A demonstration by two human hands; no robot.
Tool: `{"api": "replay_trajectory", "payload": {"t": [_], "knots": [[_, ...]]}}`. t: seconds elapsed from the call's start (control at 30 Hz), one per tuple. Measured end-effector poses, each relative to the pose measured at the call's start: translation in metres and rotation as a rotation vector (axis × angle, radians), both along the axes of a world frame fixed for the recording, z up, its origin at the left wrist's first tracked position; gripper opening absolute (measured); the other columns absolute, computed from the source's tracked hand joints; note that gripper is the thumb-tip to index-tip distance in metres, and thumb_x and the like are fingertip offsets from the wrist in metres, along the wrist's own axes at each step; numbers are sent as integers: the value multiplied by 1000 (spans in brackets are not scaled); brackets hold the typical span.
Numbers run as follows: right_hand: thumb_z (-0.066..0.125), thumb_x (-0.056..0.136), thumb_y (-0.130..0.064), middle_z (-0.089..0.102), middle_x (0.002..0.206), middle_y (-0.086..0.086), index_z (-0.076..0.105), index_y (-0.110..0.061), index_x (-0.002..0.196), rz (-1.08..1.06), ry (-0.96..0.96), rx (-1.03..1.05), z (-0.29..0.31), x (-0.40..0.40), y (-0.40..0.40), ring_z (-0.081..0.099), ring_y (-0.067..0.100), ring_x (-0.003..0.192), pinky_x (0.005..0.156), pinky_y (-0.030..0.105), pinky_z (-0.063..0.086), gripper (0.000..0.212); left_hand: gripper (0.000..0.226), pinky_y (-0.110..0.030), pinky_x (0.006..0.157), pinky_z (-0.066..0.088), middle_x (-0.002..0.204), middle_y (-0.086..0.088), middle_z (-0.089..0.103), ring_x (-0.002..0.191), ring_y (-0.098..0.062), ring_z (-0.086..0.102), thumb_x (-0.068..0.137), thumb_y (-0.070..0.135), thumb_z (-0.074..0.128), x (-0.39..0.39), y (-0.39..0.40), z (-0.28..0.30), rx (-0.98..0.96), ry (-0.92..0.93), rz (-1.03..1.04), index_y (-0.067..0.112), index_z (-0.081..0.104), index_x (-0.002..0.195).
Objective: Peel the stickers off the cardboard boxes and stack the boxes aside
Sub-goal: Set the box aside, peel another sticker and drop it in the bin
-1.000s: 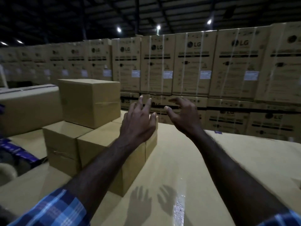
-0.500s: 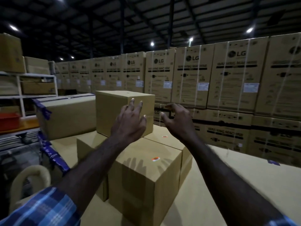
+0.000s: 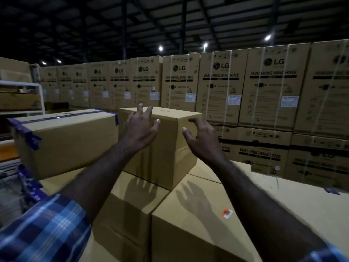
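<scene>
A plain cardboard box point(image 3: 170, 148) stands on top of two lower boxes. My left hand point(image 3: 140, 127) reaches to its near left side with fingers spread, fingertips over the top edge. My right hand point(image 3: 201, 138) hovers by its right edge, fingers spread and slightly bent, holding nothing. The lower right box point(image 3: 188, 224) carries a small orange sticker point(image 3: 226, 212) on its top. The lower left box point(image 3: 128, 214) shows no sticker. Both hands cast shadows on the lower boxes.
A long box with blue tape point(image 3: 66, 140) lies to the left. A wall of stacked washing machine cartons point(image 3: 222, 87) fills the back and right. White shelving point(image 3: 20, 99) stands at far left. A wide cardboard surface point(image 3: 302, 201) stretches to the right.
Both hands have moved forward and up to the top box. The view has turned left and come closer, so the boxes appear larger.
</scene>
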State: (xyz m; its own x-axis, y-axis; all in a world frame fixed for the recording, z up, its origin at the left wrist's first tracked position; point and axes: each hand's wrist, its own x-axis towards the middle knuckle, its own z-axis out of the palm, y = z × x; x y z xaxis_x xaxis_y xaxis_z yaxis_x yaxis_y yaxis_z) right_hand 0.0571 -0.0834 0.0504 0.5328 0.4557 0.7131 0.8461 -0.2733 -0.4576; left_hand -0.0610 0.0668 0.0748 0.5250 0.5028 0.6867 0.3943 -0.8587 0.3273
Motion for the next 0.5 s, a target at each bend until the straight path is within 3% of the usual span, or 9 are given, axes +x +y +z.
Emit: {"api": "replay_trajectory", "payload": {"t": [0.3, 0.5], "knots": [[36, 98, -51, 40, 148, 9, 44, -25, 138, -153, -8, -8, 16, 2, 90, 34, 27, 136, 102, 51, 42, 49, 60, -60, 108, 27, 158, -11, 18, 142, -36, 20, 95, 58, 31, 20, 115, 13, -33, 105, -50, 24, 36, 145], [31, 98, -53, 56, 128, 11, 58, -19, 121, -254, -10, 106, 11, 12, 116, 50, 27, 119, 92, 49, 49, 50, 64, -64, 105, 28, 156, -11, 23, 140, -37, 23, 91, 67, 25, 31, 166, 9, -111, 70, -94, 29, 44, 139]]}}
